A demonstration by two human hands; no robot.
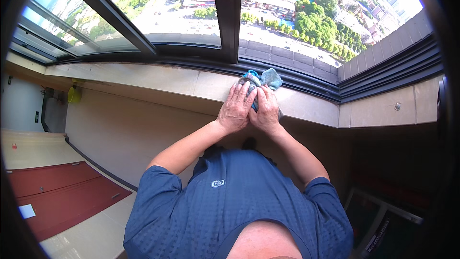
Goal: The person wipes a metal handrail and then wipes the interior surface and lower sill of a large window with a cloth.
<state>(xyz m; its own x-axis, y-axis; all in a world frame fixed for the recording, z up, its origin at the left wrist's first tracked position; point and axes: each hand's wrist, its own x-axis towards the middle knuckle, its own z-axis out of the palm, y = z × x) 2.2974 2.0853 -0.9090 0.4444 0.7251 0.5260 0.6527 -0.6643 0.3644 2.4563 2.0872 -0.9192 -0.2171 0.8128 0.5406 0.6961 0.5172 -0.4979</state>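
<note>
Both of my hands rest on a crumpled blue-grey cloth (pixel 272 78) at the window sill (pixel 212 87). My left hand (pixel 235 109) lies over its left part, fingers pointing at the window. Beside it, my right hand (pixel 265 109) grips the cloth's right part, and the thumbs nearly meet. One fold of the cloth reaches the dark metal window track (pixel 302 85), while another hangs near the sill's front edge. Much of the cloth is hidden under my fingers.
The sliding window's dark frame (pixel 230 18) stands just behind my hands; to its right the window is open, high above a street. A yellow-green bucket (pixel 74 94) is on the floor at the far left. Red double doors (pixel 64 198) are at the lower left.
</note>
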